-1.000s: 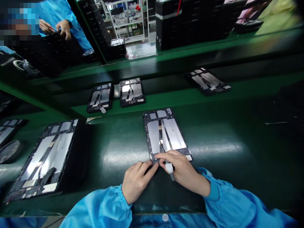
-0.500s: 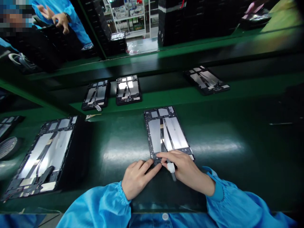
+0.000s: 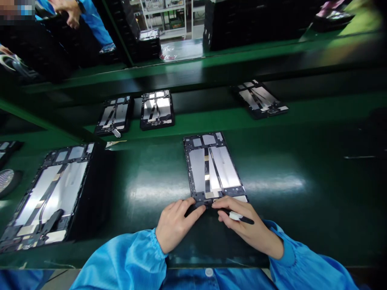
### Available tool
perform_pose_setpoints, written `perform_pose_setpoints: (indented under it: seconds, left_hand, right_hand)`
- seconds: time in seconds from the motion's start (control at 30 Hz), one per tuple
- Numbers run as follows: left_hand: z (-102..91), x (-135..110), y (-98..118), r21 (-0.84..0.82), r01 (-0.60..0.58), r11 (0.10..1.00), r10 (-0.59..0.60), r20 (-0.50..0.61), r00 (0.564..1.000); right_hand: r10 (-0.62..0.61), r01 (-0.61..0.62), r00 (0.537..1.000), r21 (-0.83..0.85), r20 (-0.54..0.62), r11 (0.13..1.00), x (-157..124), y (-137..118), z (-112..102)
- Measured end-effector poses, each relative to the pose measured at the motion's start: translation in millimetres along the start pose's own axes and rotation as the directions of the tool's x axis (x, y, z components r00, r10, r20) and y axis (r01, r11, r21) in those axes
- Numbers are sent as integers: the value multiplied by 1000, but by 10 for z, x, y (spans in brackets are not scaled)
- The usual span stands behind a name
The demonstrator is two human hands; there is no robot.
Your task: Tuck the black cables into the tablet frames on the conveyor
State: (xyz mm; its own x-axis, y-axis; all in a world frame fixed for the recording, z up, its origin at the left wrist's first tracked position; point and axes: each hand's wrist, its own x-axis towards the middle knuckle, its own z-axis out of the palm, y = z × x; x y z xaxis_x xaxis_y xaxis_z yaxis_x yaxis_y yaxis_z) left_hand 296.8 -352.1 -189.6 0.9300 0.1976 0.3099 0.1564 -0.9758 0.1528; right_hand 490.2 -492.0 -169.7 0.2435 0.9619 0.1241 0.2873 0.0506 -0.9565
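In front of me an opened tablet [image 3: 198,173] lies on the green bench, its silver inside and dark ribbon cables showing. My left hand [image 3: 177,223] holds its lower left corner, fingers on the side and thumb along the bottom edge. Black tweezers [image 3: 237,216] with a white wrap are pinched in my right hand [image 3: 246,223] at the tablet's bottom edge. Their tips are hidden by my fingers, so I cannot tell whether they touch a part.
At left stands a black stack topped by another opened tablet [image 3: 51,193]. Beyond, two more tablets [image 3: 115,114] [image 3: 156,108] and a tilted one [image 3: 260,98] lie on the back strip. A round metal-meshed object [image 3: 6,179] sits far left. A person's hand [image 3: 71,12] shows behind.
My right hand has shifted slightly right, and the tweezers have swung from pointing up across the tablet to lying nearly sideways. My left hand stays at the corner. The view has tilted a little.
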Motion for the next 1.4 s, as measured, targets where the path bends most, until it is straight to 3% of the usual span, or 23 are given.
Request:
perform_pose_setpoints:
  seconds: [0.33,0.5,0.73,0.87,0.97,1.07,1.13,1.27,1.4]
  left_hand:
    - [-2,-5,-33,13,-31,999,32,-35,999]
    - [-26,-56,-96,-12,-80,997,79,-60,995]
    - [-41,-9,-118,-37,-83,996,79,-90,993]
    - [-95,-37,-71,-37,-91,995,88,-76,993]
    - [-123,-127,57,-106,-173,979,167,-61,984]
    - [-109,-206,201,-172,-287,942,293,11,956]
    - [-85,-228,259,-170,-317,933,332,67,941]
    - [-50,-223,276,-156,-315,936,330,87,940]
    - [-49,-226,278,-156,-301,941,315,74,946]
  right_hand:
    - [149,-151,981,-4,-128,989,-107,134,-138]
    - [127,-126,992,102,-8,987,-91,90,-58]
    - [-8,4,995,33,102,999,-9,-24,-38]
    - [140,-151,986,123,90,981,-43,-13,-43]
    - [288,-299,954,165,88,940,-150,46,-44]
    - [349,-359,930,79,118,930,-267,92,-43]
    - [323,-322,941,-28,99,946,-304,91,-40]
    - [224,-205,970,-178,93,962,-285,41,-16]
    - [235,-214,965,-165,119,963,-290,37,17]
